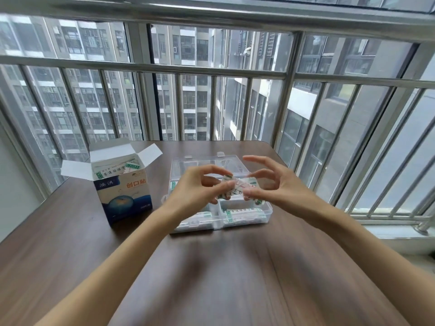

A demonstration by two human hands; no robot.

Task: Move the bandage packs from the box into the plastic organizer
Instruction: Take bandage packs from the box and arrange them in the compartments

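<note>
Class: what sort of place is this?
Probably a high-rise flat's enclosed balcony: a brown wooden table stands against steel window railings, with grey apartment towers outside.

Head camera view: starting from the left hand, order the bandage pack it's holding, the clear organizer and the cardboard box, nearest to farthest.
1. Bandage pack: pinched in the left hand, shared with the right hand.
2. Plastic organizer: directly beneath.
3. Cardboard box: off to the left, standing open.

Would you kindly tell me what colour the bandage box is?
The box is white on top and blue below, with orange lettering; head view.
</note>
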